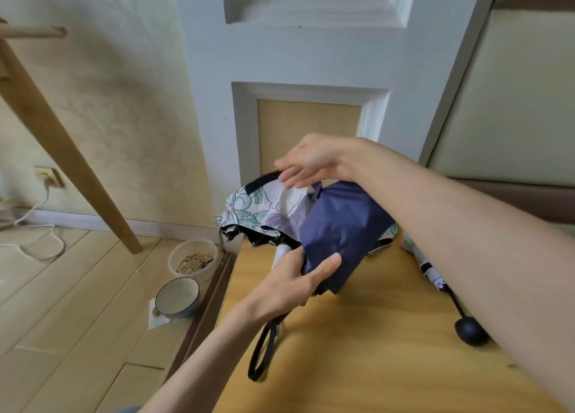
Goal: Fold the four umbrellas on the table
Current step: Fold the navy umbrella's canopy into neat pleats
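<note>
A navy blue umbrella (340, 226) is held above the wooden table (373, 350), collapsed but with loose canopy. My left hand (292, 283) grips its lower end near the handle, thumb across the fabric; a black wrist loop (263, 353) hangs below. My right hand (311, 162) reaches over the top, fingers straight, touching the upper fabric. Behind lies a floral white-and-green umbrella (252, 208), partly open, at the table's far edge. A third umbrella with a black round handle (471, 331) lies at the right, mostly hidden by my right arm.
On the floor to the left stand a clear tub of grain (193, 260) and a white bowl (176, 297). A wooden leg (62, 151) slants across the left. A white panelled door (311, 70) is behind the table. A cable (37, 241) runs along the floor.
</note>
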Demonstrator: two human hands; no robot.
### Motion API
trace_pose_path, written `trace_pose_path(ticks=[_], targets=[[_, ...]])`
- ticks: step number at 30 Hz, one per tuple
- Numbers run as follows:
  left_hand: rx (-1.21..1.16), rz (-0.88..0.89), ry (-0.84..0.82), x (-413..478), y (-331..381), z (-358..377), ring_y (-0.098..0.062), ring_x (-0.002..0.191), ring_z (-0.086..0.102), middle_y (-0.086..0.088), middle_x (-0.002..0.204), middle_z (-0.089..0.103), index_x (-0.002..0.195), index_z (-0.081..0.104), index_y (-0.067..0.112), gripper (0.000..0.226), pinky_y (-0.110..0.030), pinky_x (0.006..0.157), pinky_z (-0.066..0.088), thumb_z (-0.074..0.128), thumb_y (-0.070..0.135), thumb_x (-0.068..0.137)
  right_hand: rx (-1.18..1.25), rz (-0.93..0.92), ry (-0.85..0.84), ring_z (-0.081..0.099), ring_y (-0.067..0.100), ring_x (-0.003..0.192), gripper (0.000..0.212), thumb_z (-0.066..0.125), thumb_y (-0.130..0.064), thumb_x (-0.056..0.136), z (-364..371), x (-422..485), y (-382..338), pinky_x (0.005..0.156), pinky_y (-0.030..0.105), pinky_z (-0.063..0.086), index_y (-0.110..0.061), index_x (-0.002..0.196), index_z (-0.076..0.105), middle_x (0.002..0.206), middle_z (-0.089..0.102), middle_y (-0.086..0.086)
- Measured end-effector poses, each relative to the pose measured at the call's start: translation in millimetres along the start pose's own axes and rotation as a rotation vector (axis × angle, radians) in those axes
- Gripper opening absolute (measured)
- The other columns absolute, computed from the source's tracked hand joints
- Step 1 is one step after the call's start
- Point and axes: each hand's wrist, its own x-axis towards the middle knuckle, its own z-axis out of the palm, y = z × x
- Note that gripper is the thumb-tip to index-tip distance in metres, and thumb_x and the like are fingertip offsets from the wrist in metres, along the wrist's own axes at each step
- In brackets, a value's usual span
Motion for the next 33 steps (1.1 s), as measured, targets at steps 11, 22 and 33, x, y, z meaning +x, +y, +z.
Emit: trace_pose_path(ticks=[11,22,33], targets=[[-0.108,-0.021,0.096,-10,8,-10,-0.011,0.059,0.052,0.002,0.068,0.057,0.09,0.058,0.007,0.04,-0.028,0.056,0.045,0.06,0.044,0.105,-0.269,-0.192,0.178,0.075,0.003,0.093,0.017,0.083,-0.033,0.089,-72,-80,53,0.077,0.012,0.054,-0.025,0.104,0.08,0.097,0.081,-0.005],[-0.02,0.025,0.148,-7,2,3,-0.01,0.062,0.049,-0.013,0.086,0.053,0.09,0.054,0.009,0.069,-0.026,0.057,0.043,0.052,0.079,0.091,-0.267,-0.258,0.501,0.067,0.016,0.094,0.034,0.076,-0.041,0.096,-47,-52,62,0.077,0.023,0.048,-0.011,0.079,0.079,0.095,0.073,0.005],[-0.042,-0.154,0.226,-13,12,-5,-0.02,0.056,0.049,-0.017,0.078,0.052,0.089,0.044,0.011,0.043,-0.029,0.057,0.042,0.026,0.042,0.113,-0.036,-0.032,0.211,0.071,0.008,0.109,0.049,0.077,-0.063,0.085,-49,-73,88,0.092,0.03,0.057,-0.035,0.125,0.071,0.118,0.076,-0.011]])
